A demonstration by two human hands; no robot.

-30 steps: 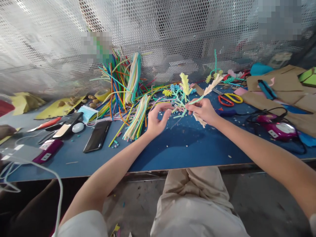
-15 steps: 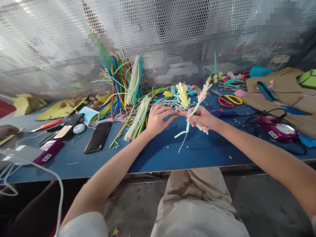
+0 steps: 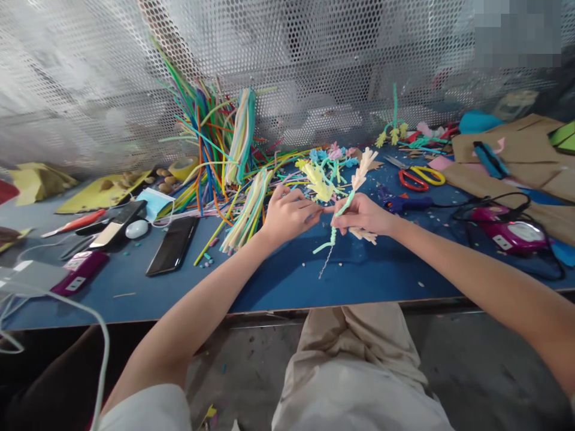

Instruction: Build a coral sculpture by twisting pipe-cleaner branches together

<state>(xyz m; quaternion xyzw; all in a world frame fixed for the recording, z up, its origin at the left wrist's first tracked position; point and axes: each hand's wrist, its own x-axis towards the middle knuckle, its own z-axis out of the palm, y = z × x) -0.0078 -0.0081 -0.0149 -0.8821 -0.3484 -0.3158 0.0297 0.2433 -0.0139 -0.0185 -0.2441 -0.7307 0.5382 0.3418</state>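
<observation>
Down low, closest of all, were the person's pale trousers [image 3: 354, 365], just under the edge of the blue counter [image 3: 278, 281]. Above the counter, the left hand [image 3: 287, 214] was curled up tight, pinching the stem of a fuzzy yellow flower [image 3: 320, 182] made of bendy fuzzy sticks. Right beside it, almost touching, the right hand [image 3: 365, 214] was closed around a cream fuzzy flower [image 3: 362, 170] with a twisted green stem [image 3: 335, 230] that hung down below the hand, off the counter. To the left, on the counter, lay a black phone [image 3: 173, 245], and further left a white mouse [image 3: 137, 228]. To the right sat a pink glue gun [image 3: 507, 230] with a black cord. A bit further back lay red and yellow scissors [image 3: 417, 177]. Behind the hands was a big messy pile of colored fuzzy sticks [image 3: 224, 149], leaning on the holey metal wall [image 3: 90, 78] at the very back.
</observation>
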